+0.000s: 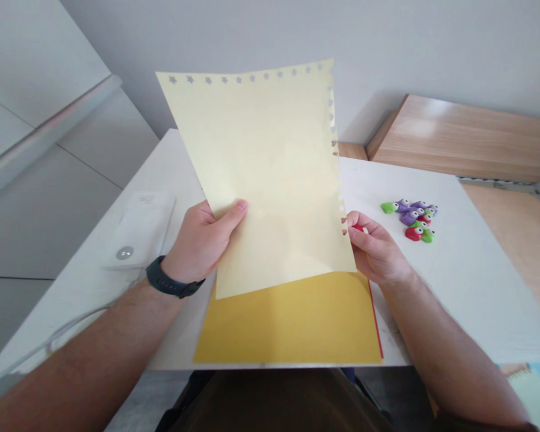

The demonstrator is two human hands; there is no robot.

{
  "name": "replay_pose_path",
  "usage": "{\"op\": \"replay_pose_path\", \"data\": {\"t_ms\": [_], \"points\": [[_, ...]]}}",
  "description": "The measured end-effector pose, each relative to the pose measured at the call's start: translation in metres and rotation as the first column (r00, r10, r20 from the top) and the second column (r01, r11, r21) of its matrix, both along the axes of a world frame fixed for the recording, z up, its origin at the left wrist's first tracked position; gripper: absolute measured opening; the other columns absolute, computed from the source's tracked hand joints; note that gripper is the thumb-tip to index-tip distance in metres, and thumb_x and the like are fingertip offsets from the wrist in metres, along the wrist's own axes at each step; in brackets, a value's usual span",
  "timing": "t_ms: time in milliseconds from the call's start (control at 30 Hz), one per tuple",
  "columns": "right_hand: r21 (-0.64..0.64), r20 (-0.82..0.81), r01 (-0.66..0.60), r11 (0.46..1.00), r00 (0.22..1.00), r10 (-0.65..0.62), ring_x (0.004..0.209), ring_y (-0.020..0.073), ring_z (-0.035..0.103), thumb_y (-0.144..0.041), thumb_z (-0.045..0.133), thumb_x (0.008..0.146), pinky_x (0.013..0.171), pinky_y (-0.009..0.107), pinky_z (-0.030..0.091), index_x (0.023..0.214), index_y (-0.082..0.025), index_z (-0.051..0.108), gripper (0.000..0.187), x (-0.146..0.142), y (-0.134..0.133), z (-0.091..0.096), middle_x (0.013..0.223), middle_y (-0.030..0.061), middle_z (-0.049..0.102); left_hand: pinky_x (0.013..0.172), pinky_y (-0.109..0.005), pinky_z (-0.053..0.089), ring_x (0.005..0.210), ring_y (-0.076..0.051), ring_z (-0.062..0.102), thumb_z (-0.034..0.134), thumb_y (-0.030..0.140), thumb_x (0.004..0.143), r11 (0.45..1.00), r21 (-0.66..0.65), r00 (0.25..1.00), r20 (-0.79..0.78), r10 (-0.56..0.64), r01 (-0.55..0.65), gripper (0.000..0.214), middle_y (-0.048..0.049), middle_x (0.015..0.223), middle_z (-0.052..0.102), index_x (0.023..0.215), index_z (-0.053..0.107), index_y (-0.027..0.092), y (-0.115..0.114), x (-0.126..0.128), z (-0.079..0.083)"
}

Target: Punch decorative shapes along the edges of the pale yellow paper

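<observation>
Raised above the table is a pale yellow sheet of paper, with star-shaped holes along its top edge and more punched shapes down its right edge. My left hand is closed on its lower left side, thumb on the front face. My right hand is at the right edge, closed around a small red hole punch, mostly hidden by the fingers. Below the sheet, darker yellow paper lies on the table, with a thin red edge showing at its right.
Several small green, purple and red punches with eyes are grouped on the white table at the right. A white device with a grey button and a cable lie at the left. A wooden panel stands behind.
</observation>
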State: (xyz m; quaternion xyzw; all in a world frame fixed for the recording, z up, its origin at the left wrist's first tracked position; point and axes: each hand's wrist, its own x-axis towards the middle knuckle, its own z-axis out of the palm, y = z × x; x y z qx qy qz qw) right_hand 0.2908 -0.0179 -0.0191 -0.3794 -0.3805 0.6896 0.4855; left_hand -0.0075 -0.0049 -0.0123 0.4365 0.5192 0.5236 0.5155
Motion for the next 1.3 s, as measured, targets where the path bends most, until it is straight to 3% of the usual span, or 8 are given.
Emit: {"op": "replay_pose_path", "data": {"t_ms": [433, 967, 1300], "points": [[0.023, -0.012, 0.063, 0.998, 0.998, -0.063, 0.064, 0.0096, 0.061, -0.031, 0.093, 0.075, 0.061, 0.020, 0.052, 0.085, -0.024, 0.073, 0.023, -0.004, 0.001, 0.001, 0.077, -0.0029, 0.069, 0.083, -0.044, 0.067, 0.102, -0.034, 0.077, 0.083, 0.054, 0.083, 0.998, -0.060, 1.000, -0.002, -0.007, 0.007, 0.049, -0.0097, 0.119, 0.080, 0.118, 0.077, 0.021, -0.001, 0.002, 0.007], [0.071, 0.119, 0.085, 0.994, 0.989, -0.093, 0.060, 0.0132, 0.057, -0.040, 0.089, 0.079, 0.057, 0.026, 0.046, 0.086, -0.027, 0.071, 0.024, -0.001, 0.001, -0.002, 0.074, -0.0025, 0.069, 0.086, -0.045, 0.066, 0.105, -0.036, 0.077, 0.085, 0.049, 0.081, 0.996, -0.090, 1.000, 0.009, 0.016, -0.015, 0.045, -0.0114, 0.116, 0.080, 0.114, 0.078, 0.019, -0.002, 0.006, 0.015], [0.076, 0.137, 0.081, 0.994, 0.986, -0.091, 0.057, 0.0129, 0.053, -0.034, 0.085, 0.081, 0.055, 0.026, 0.041, 0.084, -0.026, 0.072, 0.016, -0.003, 0.000, -0.002, 0.070, -0.0027, 0.066, 0.091, -0.045, 0.065, 0.104, -0.034, 0.077, 0.084, 0.048, 0.082, 0.996, -0.086, 1.000, -0.004, 0.006, -0.007, 0.041, -0.0101, 0.120, 0.080, 0.111, 0.078, 0.020, -0.001, 0.005, 0.017]]}}
